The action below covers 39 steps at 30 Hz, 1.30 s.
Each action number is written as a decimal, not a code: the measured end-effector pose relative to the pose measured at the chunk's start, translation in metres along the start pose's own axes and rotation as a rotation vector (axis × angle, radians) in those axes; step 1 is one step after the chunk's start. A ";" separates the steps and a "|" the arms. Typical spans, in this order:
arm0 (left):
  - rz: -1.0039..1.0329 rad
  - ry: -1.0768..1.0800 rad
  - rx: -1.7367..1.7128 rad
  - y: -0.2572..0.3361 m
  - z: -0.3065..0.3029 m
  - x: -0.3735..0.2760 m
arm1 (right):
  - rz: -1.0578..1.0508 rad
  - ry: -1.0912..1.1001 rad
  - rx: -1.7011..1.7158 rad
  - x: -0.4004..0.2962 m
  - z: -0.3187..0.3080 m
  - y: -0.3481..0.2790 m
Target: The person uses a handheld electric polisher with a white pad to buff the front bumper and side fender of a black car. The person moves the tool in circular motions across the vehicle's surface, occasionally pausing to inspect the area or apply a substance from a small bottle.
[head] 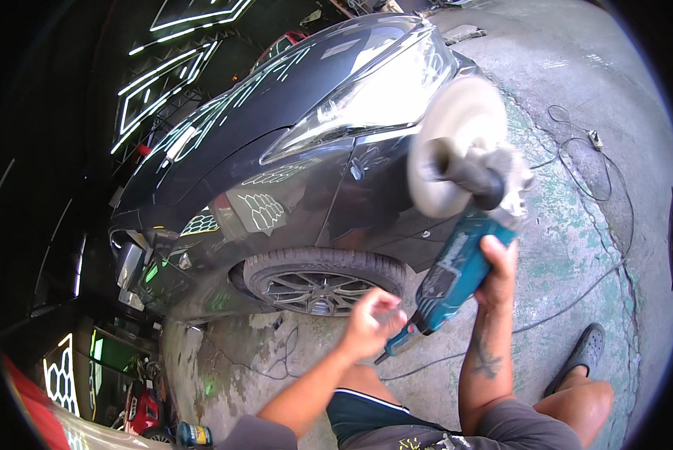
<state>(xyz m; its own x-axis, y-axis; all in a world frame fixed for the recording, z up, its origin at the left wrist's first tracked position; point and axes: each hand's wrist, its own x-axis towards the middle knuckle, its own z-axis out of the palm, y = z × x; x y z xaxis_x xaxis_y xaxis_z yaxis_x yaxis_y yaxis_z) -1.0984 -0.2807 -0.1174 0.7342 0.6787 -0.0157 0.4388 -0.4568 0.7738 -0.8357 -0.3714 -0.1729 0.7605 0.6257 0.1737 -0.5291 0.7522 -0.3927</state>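
Note:
My right hand [497, 270] grips the body of a teal rotary polisher [452, 270], its thumb along the near side. The polisher is held up off the floor, with its large white pad [483, 112] at the upper end and blurred by motion. A black side handle [466, 171] sticks out across the pad, with no hand on it. Beside the polisher's rear switch end, my left hand [370, 326] hovers with loosely curled fingers and seems to hold nothing. Behind the pad is the dark car's front corner, with its headlight [364, 90] and glossy bumper [381, 180].
Below the fender is the front wheel [322, 287]. A power cord [573, 312] loops over the worn concrete floor to an outlet block [595, 139] at right. A red machine [145, 408] and a can [194, 434] stand at lower left. My clog-shod foot [584, 349] is at right.

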 end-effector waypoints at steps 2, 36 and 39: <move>0.041 0.019 -0.179 -0.016 0.034 -0.020 | 0.071 -0.009 -0.046 -0.004 0.024 0.011; -0.205 0.403 0.267 -0.080 -0.036 -0.042 | -0.020 -0.112 -0.407 -0.042 0.121 0.130; -0.166 0.528 0.428 -0.042 -0.043 -0.041 | 0.026 -0.210 -0.172 -0.023 0.125 0.113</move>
<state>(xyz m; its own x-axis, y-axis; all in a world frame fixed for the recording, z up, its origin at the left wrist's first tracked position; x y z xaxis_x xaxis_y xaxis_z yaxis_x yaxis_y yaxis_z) -1.1687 -0.2647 -0.1222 0.3376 0.8981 0.2820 0.7685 -0.4360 0.4684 -0.9596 -0.2752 -0.1086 0.6433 0.6870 0.3378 -0.4623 0.7003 -0.5439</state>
